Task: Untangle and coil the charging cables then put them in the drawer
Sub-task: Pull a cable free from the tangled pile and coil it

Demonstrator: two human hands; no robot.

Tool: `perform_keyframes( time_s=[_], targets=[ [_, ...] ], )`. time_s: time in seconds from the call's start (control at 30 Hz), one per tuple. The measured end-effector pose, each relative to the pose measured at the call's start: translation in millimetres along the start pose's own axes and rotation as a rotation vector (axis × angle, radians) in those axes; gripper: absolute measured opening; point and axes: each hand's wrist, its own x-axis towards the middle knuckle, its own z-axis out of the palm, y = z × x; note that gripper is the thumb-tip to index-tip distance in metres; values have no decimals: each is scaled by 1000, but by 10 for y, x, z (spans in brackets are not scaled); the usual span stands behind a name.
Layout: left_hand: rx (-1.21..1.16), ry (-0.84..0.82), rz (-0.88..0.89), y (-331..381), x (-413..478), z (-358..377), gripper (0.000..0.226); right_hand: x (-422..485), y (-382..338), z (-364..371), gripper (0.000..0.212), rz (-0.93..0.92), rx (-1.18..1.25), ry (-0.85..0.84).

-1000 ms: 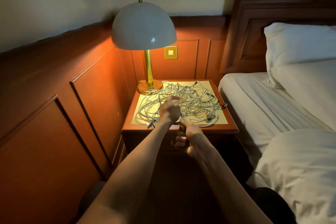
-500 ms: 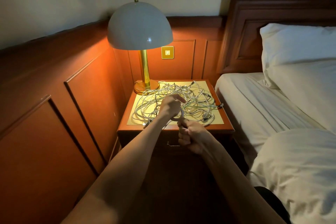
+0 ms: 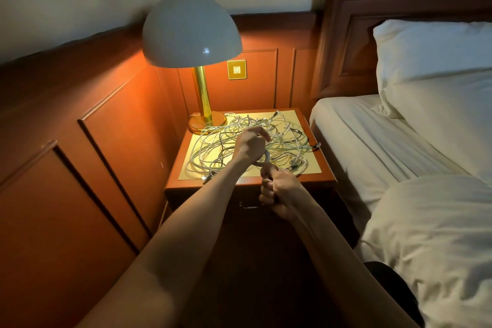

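A tangled heap of white and dark charging cables [image 3: 282,141] covers the top of the wooden nightstand [image 3: 306,181]. My left hand [image 3: 249,145] hovers over the heap's near side, fingers closed on a white cable [image 3: 267,157] that loops down from it. My right hand [image 3: 277,192] is in a fist just in front of the nightstand's front edge, gripping the lower part of the same cable. The drawer front sits in shadow below, shut, with a small metal handle [image 3: 249,206] showing left of my right hand.
A dome-shaded brass lamp [image 3: 198,61] stands on the nightstand's back left corner. Wood wall panelling [image 3: 106,141] runs along the left. A bed with white sheets [image 3: 372,152] and pillows lies close on the right. A brass wall switch [image 3: 236,69] is behind.
The view has shifted slightly. My right hand has closed into a tighter fist around the cable below my left hand, and a short loop now shows between the two hands.
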Motion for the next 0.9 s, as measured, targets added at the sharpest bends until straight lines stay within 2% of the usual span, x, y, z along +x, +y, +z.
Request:
perform_keyframes(
  time_s=[0.13,0.23,0.27,0.37,0.43,0.57,0.63,0.7,0.8,0.9],
  targets=[
    [6,-104,-21,-52,-20,64,38,-29,4,-274,33,1,-341,-36],
    [31,-205,-55,-107,-65,201,32,34,6,-504,25,29,-579,77],
    [41,-215,-54,-107,-79,267,30,62,-4,-564,19,3,-605,127],
    [72,-208,-21,-73,-58,500,27,194,-94,-763,38,-204,-641,260],
    [73,-221,-10,-34,12,652,28,274,-237,-888,29,-307,-681,314],
    [39,-302,-46,27,229,878,24,538,-435,-1221,25,-332,-760,307],
    [162,-387,-38,52,370,957,34,709,-469,-1405,26,-322,-845,347],
    [325,-437,-21,57,547,1011,33,906,-502,-1607,24,-309,-894,441],
    [577,-387,92,-15,923,1095,26,1218,-552,-1873,15,-214,-914,531],
    [650,-345,149,-106,1204,1209,40,1540,-556,-2048,15,-118,-902,549]
  ],
)
